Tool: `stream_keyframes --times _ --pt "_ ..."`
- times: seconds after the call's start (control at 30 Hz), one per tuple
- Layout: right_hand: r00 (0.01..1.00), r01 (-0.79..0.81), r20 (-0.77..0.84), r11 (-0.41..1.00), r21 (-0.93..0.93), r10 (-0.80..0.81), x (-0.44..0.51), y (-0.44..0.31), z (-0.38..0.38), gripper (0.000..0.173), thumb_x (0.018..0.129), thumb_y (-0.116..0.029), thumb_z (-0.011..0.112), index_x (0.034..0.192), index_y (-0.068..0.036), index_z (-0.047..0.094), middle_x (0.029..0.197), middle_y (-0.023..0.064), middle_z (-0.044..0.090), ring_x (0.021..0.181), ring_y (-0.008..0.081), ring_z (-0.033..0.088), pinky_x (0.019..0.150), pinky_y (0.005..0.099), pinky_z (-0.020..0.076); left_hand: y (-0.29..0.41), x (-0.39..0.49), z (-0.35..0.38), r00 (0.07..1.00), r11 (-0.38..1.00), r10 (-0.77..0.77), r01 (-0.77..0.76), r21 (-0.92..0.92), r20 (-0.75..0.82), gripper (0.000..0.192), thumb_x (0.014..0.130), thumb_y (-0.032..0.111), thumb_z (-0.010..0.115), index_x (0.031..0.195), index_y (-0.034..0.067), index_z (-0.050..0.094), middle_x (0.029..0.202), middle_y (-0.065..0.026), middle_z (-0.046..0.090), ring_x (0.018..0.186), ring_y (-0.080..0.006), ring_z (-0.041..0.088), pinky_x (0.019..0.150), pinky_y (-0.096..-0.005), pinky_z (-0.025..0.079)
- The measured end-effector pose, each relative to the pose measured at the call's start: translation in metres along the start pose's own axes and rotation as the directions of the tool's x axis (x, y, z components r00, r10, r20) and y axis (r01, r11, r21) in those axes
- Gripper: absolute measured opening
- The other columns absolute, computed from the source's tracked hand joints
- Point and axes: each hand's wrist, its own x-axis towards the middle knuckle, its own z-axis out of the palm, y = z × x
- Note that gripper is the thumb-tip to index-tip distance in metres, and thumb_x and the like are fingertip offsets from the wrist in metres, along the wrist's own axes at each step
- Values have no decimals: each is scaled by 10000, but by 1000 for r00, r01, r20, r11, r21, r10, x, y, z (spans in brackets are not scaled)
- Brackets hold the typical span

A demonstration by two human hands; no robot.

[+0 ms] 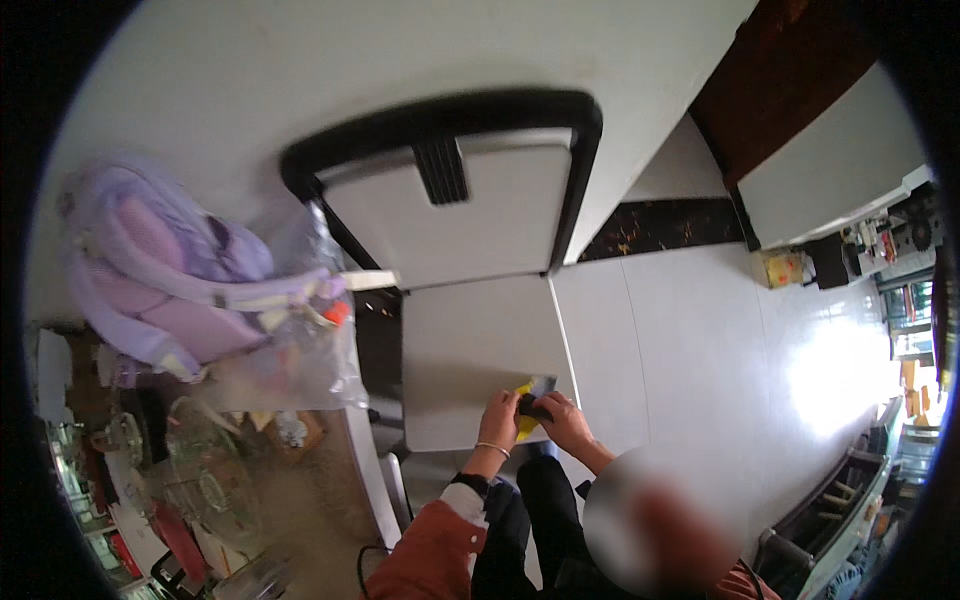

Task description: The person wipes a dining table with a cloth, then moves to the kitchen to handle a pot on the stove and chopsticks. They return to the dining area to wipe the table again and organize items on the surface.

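Note:
Near the front right corner of a light grey folding table or chair seat (480, 337), my two hands meet. My left hand (499, 421), with a bracelet at the wrist, grips the left side of a small black object (534, 407). From the right, my right hand (564, 421) holds the same object with fingers and thumb. A yellow piece (527, 429) and a greyish, see-through piece (544, 385) show around it, perhaps packaging. What the black object is, I cannot tell.
A lilac backpack (172, 270) and clear plastic bag (315, 375) lie at the left, above a cluttered table with a fan (214, 480). A black-framed grey backrest or panel (450, 217) stands against the wall. Pale tiled floor (675, 360) extends right, towards a dark rack (817, 502).

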Motion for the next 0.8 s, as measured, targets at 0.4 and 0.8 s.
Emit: stream_keyframes --times 0.4,0.8 --pt "374 791 -293 468 -395 -880 232 -326 -165 285 738 -78 586 1017 -121 628 1091 55 577 1001 269 543 866 399 438 105 115 -342 316 940 339 -74 333 -886 326 797 4 604 1120 25 562 1144 -195 517 1072 -389 473 924 -479 393" --pt "668 386 -257 620 -683 -698 240 -242 -239 261 722 -106 644 982 -122 638 1103 71 589 1072 296 532 915 443 406 129 213 -297 446 758 651 -338 558 -614 248 897 180 558 1093 28 549 1115 -177 547 1087 -366 500 977 -507 387"
